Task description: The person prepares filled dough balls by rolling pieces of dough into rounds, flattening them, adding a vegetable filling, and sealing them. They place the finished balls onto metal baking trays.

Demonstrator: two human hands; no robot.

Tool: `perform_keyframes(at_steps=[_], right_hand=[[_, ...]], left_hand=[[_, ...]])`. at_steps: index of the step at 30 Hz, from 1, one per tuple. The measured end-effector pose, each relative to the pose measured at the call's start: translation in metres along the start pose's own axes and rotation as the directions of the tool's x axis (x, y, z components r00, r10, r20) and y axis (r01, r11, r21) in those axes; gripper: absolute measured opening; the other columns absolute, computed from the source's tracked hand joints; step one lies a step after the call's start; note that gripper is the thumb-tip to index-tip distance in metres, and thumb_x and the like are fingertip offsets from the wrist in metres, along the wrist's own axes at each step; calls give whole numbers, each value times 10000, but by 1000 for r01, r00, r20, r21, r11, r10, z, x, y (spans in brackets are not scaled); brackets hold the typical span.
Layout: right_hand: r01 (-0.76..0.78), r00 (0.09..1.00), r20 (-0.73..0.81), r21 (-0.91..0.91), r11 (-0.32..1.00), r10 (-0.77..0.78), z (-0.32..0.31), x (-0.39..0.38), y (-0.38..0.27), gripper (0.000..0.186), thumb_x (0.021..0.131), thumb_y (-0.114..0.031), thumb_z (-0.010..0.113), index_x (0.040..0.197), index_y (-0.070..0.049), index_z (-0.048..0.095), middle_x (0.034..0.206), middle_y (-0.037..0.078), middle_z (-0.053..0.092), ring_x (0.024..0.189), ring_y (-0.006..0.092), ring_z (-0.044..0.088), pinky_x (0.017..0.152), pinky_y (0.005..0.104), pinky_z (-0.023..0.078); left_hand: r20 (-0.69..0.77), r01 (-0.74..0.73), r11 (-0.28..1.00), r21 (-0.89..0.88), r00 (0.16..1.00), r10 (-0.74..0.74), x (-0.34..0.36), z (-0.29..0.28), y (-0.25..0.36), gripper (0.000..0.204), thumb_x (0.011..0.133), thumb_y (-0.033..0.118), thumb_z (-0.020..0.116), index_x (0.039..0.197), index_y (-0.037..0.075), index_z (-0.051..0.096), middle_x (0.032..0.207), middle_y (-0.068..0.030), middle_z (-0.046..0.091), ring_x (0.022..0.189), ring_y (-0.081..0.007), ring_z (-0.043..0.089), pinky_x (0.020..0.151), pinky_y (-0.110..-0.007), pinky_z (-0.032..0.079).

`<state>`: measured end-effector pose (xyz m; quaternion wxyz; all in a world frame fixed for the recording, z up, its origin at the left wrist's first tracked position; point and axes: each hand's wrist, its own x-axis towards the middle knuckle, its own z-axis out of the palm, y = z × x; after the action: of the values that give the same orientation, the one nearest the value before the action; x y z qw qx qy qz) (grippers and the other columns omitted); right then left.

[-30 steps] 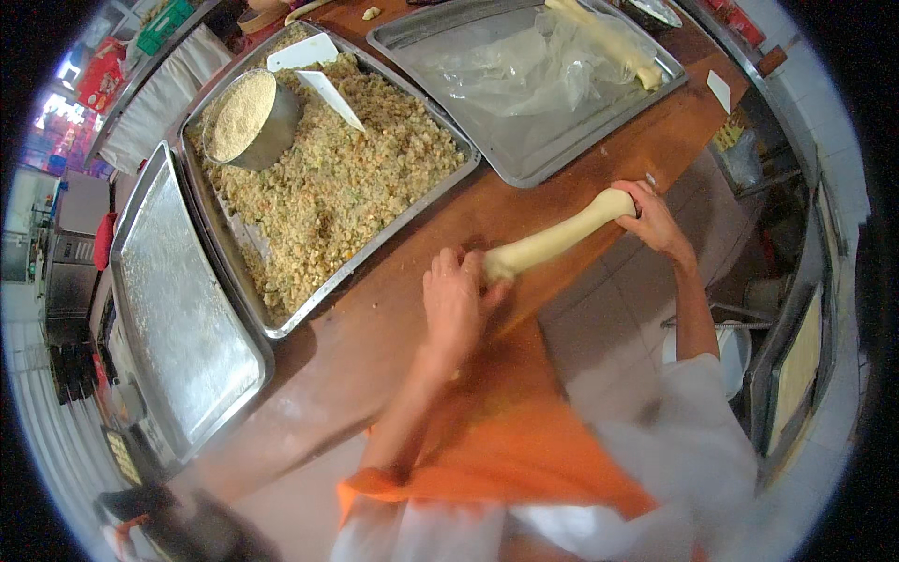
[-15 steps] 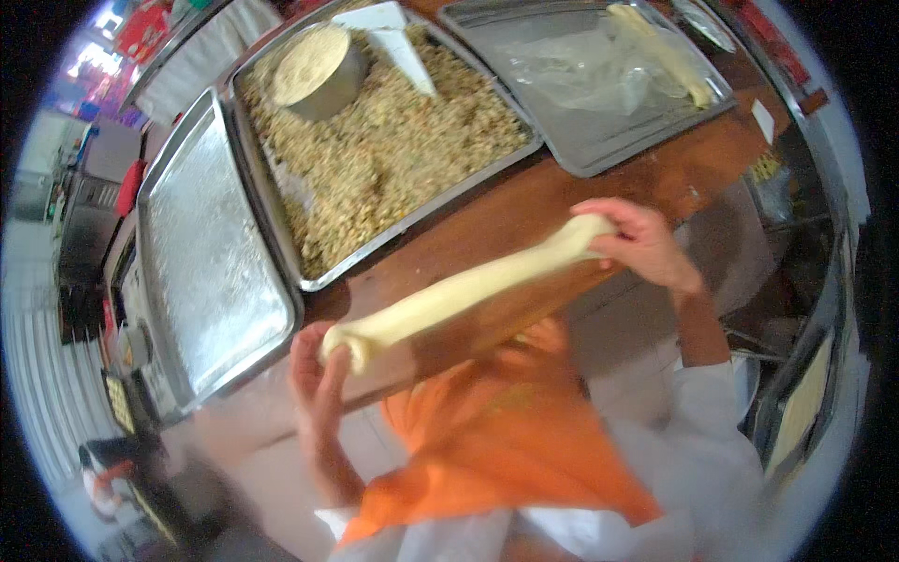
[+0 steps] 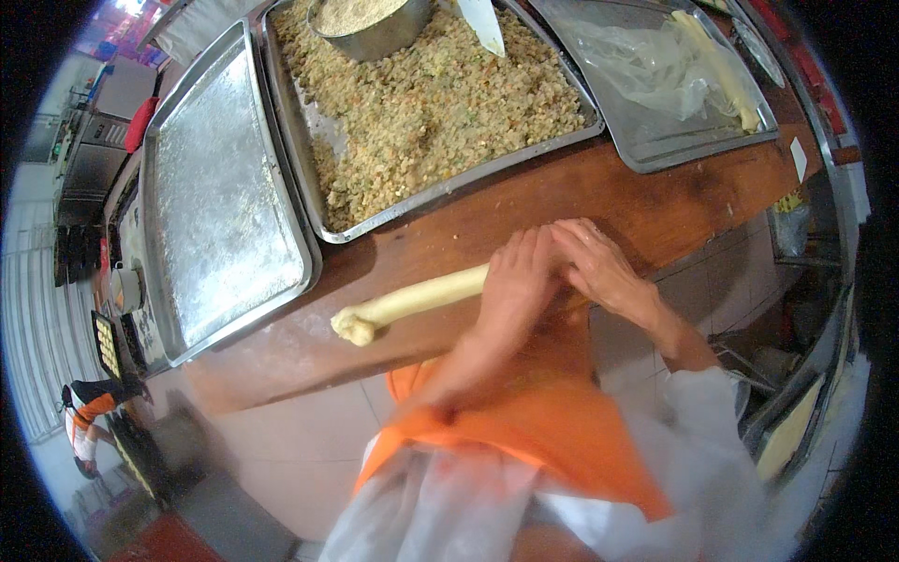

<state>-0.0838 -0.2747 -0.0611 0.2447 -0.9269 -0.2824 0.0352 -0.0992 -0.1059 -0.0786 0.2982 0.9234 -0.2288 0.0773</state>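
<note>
My left hand [image 3: 513, 286] and right hand [image 3: 595, 267] lie flat, fingers spread, pressing the dough rope [image 3: 412, 302] on the wooden counter [image 3: 655, 201] beside the filling tray [image 3: 375, 220]. I should roll with even, light pressure for uniform thickness.

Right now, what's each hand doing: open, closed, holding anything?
Left hand: open, palm flat on the dough rope lying on the wooden table.
Right hand: open, fingers spread, pressing down beside the left.

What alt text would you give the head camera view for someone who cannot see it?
Two bare hands, left hand and right hand, press a pale dough rope on a wooden counter. Behind sit a tray of crumbly filling and an empty metal tray.
</note>
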Motion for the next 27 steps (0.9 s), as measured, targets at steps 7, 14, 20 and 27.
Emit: perform_keyframes(at_steps=[7,14,20,27], right_hand=[[87,970,205,211,974,-131,-28,10,33,256,727,-68,560,980,-38,538,886,127,534,847,324,521,758,381,432],[-219,952,271,275,936,143,-53,14,23,424,736,-66,571,1150,-74,483,1072,126,519,992,315,483,844,381,393],[79,982,179,-91,993,-62,-31,16,-1,437,742,-31,547,1171,-47,465,1144,124,491,1091,300,434,951,384,328],[65,990,111,149,987,-82,6,49,-32,358,765,-46,543,1121,-35,501,1133,121,507,1096,294,437,950,393,332]], left_hand=[[380,150,815,-561,921,92,29,-18,-21,459,718,136,623,1145,38,489,1056,-172,538,1017,-348,481,830,-347,403],[33,-225,974,-27,974,225,13,3,-24,419,737,166,568,1132,42,502,1067,-147,554,1041,-303,496,859,-431,377],[-27,-192,980,45,981,193,4,0,-22,426,723,146,491,1129,16,488,1170,-137,504,1128,-287,438,963,-440,314],[-307,368,921,128,898,-316,-108,-100,-81,416,755,33,521,1168,38,476,1162,-148,504,1118,-326,438,938,-429,345]])
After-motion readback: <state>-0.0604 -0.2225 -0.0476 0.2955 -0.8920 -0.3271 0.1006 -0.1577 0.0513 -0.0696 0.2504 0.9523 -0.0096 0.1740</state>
